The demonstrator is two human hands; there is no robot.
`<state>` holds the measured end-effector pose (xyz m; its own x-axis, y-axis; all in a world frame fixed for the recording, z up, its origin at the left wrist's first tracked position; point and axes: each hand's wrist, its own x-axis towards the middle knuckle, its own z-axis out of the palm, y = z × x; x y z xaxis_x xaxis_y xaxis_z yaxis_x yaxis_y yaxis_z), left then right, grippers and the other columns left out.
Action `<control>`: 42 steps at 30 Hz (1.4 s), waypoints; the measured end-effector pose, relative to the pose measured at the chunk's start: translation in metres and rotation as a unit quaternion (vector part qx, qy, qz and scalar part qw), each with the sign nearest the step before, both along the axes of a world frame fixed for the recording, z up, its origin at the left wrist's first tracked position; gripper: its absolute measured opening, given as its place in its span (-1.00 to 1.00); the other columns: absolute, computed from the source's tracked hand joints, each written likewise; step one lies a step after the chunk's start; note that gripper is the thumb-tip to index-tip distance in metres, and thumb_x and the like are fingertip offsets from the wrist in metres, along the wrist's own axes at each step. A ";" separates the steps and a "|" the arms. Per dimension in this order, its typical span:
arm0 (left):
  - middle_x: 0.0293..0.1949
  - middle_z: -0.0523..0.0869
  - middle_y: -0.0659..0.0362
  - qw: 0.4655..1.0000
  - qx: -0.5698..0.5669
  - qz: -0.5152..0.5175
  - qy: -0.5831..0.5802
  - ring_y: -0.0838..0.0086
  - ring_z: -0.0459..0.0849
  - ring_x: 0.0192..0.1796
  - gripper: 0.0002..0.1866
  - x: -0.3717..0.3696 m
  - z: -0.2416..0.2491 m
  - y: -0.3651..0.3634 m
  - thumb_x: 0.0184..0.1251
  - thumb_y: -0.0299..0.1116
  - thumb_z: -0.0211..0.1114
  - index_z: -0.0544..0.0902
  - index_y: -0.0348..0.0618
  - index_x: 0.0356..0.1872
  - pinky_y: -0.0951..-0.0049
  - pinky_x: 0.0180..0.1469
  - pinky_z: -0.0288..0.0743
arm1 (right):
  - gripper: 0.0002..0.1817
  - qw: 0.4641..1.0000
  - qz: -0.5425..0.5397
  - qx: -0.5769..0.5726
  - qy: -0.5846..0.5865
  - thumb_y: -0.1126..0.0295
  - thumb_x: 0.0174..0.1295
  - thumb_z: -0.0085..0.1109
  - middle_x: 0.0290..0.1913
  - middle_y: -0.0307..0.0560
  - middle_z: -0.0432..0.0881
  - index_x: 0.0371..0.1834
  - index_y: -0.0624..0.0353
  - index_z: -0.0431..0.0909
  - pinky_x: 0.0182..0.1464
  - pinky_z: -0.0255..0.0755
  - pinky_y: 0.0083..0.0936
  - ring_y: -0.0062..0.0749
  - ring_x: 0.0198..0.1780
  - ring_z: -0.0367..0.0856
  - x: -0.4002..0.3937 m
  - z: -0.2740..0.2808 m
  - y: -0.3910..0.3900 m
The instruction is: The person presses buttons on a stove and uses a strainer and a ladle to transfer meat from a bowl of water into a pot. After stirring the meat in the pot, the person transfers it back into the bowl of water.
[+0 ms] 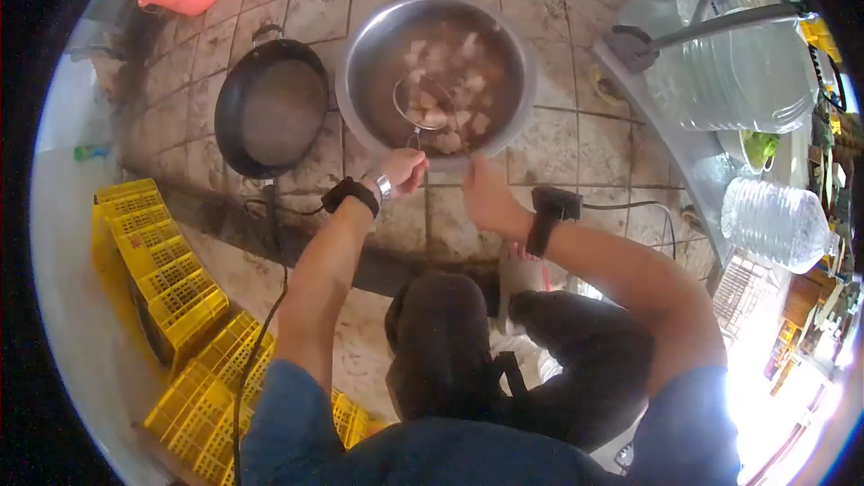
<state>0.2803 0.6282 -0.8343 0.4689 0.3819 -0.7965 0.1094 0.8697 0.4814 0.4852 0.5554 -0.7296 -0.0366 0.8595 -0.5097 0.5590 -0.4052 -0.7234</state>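
Two hands (402, 171) at steel basin (360, 45)

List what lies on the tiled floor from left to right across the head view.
Yellow crates → black wok → left hand on the strainer handle → metal basin of meat pieces in liquid → right hand at the basin's rim → clear water jugs.

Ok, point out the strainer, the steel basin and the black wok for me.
Strainer (425, 104), head view, on the wire ring over the meat.
Steel basin (353, 63), head view, on the left rim.
Black wok (274, 112), head view, on the inner bottom.
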 end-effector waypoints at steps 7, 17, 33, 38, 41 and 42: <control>-0.62 0.57 0.15 0.906 0.308 -0.102 0.274 0.34 0.62 -0.58 -0.76 -0.004 0.004 0.002 0.47 -0.17 0.10 0.43 -0.15 -0.25 0.27 -0.59 0.42 | -0.54 0.952 0.102 0.202 -0.208 0.48 0.28 -0.06 -0.43 0.36 0.59 0.26 0.27 0.26 -0.35 0.47 0.09 0.30 -0.38 0.61 0.087 -0.005 0.053; -0.48 0.67 -0.09 0.630 0.473 -0.480 0.386 0.03 0.72 -0.41 -0.76 -0.016 -0.023 0.031 0.45 -0.27 0.04 0.41 -0.27 -0.11 0.07 -0.39 0.59 | -0.68 0.998 0.060 -0.025 -0.005 0.25 0.49 -0.20 -0.53 -0.05 0.48 0.17 0.17 0.31 -0.74 0.39 -0.39 -0.29 -0.64 0.53 0.134 -0.059 0.066; -0.64 0.55 0.15 0.906 0.339 -0.091 0.237 0.36 0.53 -0.76 -0.67 0.027 -0.008 0.014 0.51 -0.14 0.04 0.48 -0.27 -0.22 0.29 -0.69 0.45 | -0.53 0.981 0.092 0.123 -0.119 0.36 0.41 -0.12 -0.37 0.37 0.61 0.35 0.25 0.20 -0.26 0.44 0.08 0.32 -0.33 0.60 0.067 -0.004 -0.015; -0.67 0.47 0.24 0.932 0.318 -0.060 0.165 0.49 0.44 -0.79 -0.68 0.015 -0.005 0.013 0.51 -0.11 0.06 0.44 -0.21 -0.23 0.38 -0.77 0.35 | -0.50 0.961 0.089 0.200 -0.172 0.36 0.41 -0.14 -0.37 0.34 0.64 0.40 0.22 0.20 -0.23 0.49 0.09 0.28 -0.29 0.64 0.111 0.006 0.027; -0.70 0.44 0.27 0.935 0.322 -0.045 0.141 0.52 0.39 -0.81 -0.69 0.005 -0.002 0.019 0.51 -0.11 0.07 0.41 -0.18 -0.27 0.39 -0.77 0.29 | -0.53 0.922 0.113 0.190 -0.318 0.38 0.38 -0.10 -0.35 0.31 0.66 0.36 0.15 0.30 -0.24 0.51 0.10 0.21 -0.29 0.67 0.140 0.018 0.075; -0.71 0.42 0.28 0.941 0.302 -0.048 0.144 0.53 0.36 -0.81 -0.69 0.001 0.003 0.019 0.52 -0.12 0.07 0.40 -0.17 -0.28 0.40 -0.78 0.25 | -0.56 0.894 0.179 0.167 -0.376 0.38 0.37 -0.09 -0.32 0.28 0.67 0.32 0.13 0.35 -0.27 0.52 0.09 0.19 -0.31 0.67 0.149 0.018 0.090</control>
